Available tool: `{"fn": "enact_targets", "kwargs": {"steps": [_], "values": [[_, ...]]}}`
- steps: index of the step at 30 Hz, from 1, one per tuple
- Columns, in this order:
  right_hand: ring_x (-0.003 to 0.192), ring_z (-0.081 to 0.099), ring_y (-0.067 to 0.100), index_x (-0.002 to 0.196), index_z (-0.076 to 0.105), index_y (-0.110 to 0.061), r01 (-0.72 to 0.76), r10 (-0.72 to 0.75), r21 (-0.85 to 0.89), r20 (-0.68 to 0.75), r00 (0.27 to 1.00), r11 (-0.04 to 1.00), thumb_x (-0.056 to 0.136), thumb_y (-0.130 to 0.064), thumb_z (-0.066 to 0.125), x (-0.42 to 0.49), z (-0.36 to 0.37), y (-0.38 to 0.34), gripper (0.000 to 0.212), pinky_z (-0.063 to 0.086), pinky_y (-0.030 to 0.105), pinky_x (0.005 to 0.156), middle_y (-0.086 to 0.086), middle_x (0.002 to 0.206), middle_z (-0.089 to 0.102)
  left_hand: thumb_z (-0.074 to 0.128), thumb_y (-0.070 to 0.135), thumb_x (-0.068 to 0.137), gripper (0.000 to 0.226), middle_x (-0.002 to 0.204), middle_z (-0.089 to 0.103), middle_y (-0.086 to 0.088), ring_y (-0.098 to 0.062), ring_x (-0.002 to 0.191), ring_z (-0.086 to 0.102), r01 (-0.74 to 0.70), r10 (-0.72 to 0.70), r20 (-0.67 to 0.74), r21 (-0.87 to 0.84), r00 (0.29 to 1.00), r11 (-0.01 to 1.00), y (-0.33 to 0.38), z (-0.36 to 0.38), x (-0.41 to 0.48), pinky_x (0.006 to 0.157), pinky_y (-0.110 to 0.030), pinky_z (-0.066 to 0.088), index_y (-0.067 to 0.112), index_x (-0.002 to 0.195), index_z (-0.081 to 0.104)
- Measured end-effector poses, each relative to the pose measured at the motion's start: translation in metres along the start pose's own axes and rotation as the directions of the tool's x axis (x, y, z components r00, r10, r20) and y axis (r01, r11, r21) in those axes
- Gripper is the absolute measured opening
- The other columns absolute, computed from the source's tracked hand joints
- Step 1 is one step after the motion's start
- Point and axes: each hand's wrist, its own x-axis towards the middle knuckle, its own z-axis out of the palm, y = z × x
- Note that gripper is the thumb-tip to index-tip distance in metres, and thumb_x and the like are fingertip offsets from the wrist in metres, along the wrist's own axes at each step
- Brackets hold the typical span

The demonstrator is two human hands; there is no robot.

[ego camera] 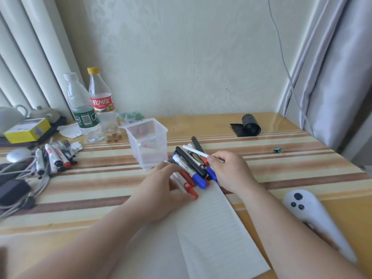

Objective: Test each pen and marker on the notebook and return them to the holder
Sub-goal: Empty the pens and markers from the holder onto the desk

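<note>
The pile of pens and markers lies between the two hands at the far end of the notebook: smooth plastic barrels, white, black, blue and red, crossed over each other, some with rounded caps. The right hand has its fingers curled and pinches the near end of a slim white pen between thumb and forefinger, the pen slanting away over the heap. The left hand rests on the heap's left side, with red and white markers running under it; whether it grips them I cannot tell, as it is blurred. The notebook is a long lined white page running back between the forearms, its right edge straight and unobstructed. Just beyond the left hand's fingertips stands the holder, a clear, square, open-topped plastic tub. The table is glossy with brown and cream stripes, bare beyond the right hand as far as a small binder clip and a black roll. A smooth white controller lies beside the right forearm. Well left of the left hand lie more markers, grey cables and two clear plastic bottles.
</note>
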Motion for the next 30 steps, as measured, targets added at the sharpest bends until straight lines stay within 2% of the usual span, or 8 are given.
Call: {"fn": "enact_targets", "kwargs": {"steps": [4, 8, 12, 15, 21, 25, 27, 30], "values": [[0.064, 0.057, 0.019, 0.084, 0.073, -0.020, -0.003, 0.003, -0.029, 0.025, 1.000, 1.000, 0.099, -0.032, 0.056, -0.006, -0.003, -0.002, 0.026, 0.038, 0.027, 0.054, 0.003, 0.073, 0.069, 0.087, 0.065, 0.056, 0.076, 0.119, 0.044, 0.026, 0.007, 0.096, 0.056, -0.103, 0.103, 0.000, -0.021, 0.995, 0.994, 0.008, 0.020, 0.000, 0.085, -0.018, 0.047, 0.045, 0.122, 0.056], [0.051, 0.044, 0.014, 0.078, 0.070, -0.015, -0.001, 0.005, -0.090, 0.047, 0.999, 0.996, 0.099, -0.034, 0.057, -0.008, -0.003, -0.002, 0.031, 0.031, 0.025, 0.046, -0.002, 0.056, 0.053, 0.085, 0.060, 0.059, 0.063, 0.112, 0.049, 0.022, -0.002, 0.083, 0.060, -0.106, 0.099, -0.112, -0.055, 0.989, 0.993, 0.013, 0.027, 0.002, 0.076, -0.022, 0.049, 0.039, 0.114, 0.061], [0.050, 0.044, 0.012, 0.080, 0.071, -0.016, -0.021, 0.028, -0.109, 0.065, 0.998, 0.994, 0.098, -0.036, 0.057, -0.006, -0.012, 0.002, 0.030, 0.033, 0.024, 0.045, -0.007, 0.054, 0.052, 0.089, 0.051, 0.063, 0.050, 0.108, 0.051, 0.020, 0.002, 0.078, 0.062, -0.161, 0.154, -0.088, -0.080, 0.984, 0.984, 0.016, 0.032, -0.010, 0.069, -0.006, 0.042, 0.044, 0.103, 0.060], [0.047, 0.044, 0.007, 0.084, 0.073, -0.018, -0.043, 0.048, -0.075, 0.072, 0.996, 0.996, 0.098, -0.035, 0.059, -0.002, -0.020, 0.007, 0.026, 0.034, 0.018, 0.043, -0.017, 0.049, 0.054, 0.083, 0.045, 0.070, 0.035, 0.105, 0.050, 0.020, 0.001, 0.073, 0.063, -0.119, 0.108, -0.131, -0.077, 0.986, 0.990, 0.014, 0.031, -0.014, 0.068, -0.018, 0.050, 0.046, 0.094, 0.057], [0.099, 0.061, 0.028, 0.091, 0.071, -0.010, -0.003, 0.009, -0.047, 0.120, 0.993, 0.999, 0.101, -0.032, 0.055, 0.005, -0.017, 0.010, 0.029, 0.043, 0.032, 0.071, 0.003, 0.105, 0.066, 0.077, 0.054, 0.075, 0.036, 0.110, 0.046, 0.020, -0.003, 0.073, 0.059, -0.026, 0.034, -0.188, 0.043, 0.982, 0.999, 0.006, 0.024, -0.014, 0.070, -0.025, 0.050, 0.047, 0.098, 0.050], [0.129, 0.052, 0.020, 0.092, 0.070, -0.005, -0.008, 0.009, -0.011, 0.120, 0.993, 1.000, 0.102, -0.028, 0.054, 0.010, -0.017, 0.011, 0.030, 0.038, 0.028, 0.089, 0.003, 0.145, 0.056, 0.059, 0.087, 0.061, 0.075, 0.124, 0.040, 0.019, -0.005, 0.107, 0.054, 0.004, 0.039, -0.184, 0.226, 0.982, 0.974, 0.013, 0.029, -0.015, 0.086, -0.026, 0.048, 0.051, 0.124, 0.040], [0.122, 0.058, 0.024, 0.093, 0.069, -0.006, -0.019, 0.019, -0.001, 0.116, 0.993, 1.000, 0.102, -0.030, 0.053, 0.011, -0.018, 0.014, 0.031, 0.043, 0.035, 0.092, 0.005, 0.137, 0.063, 0.050, 0.094, 0.060, 0.088, 0.134, 0.038, 0.011, -0.014, 0.124, 0.047, 0.039, 0.021, -0.177, 0.329, 0.984, 0.943, 0.021, 0.033, -0.010, 0.097, -0.031, 0.045, 0.050, 0.134, 0.030], [0.074, 0.059, 0.026, 0.094, 0.069, -0.013, -0.019, 0.019, -0.002, 0.097, 0.995, 1.000, 0.103, -0.034, 0.050, 0.008, -0.019, 0.012, 0.030, 0.045, 0.037, 0.066, 0.008, 0.084, 0.068, 0.046, 0.096, 0.062, 0.094, 0.137, 0.039, 0.005, -0.021, 0.128, 0.046, 0.104, -0.037, -0.184, 0.367, 0.982, 0.924, 0.028, 0.038, 0.001, 0.100, -0.038, 0.046, 0.047, 0.139, 0.026]]}}
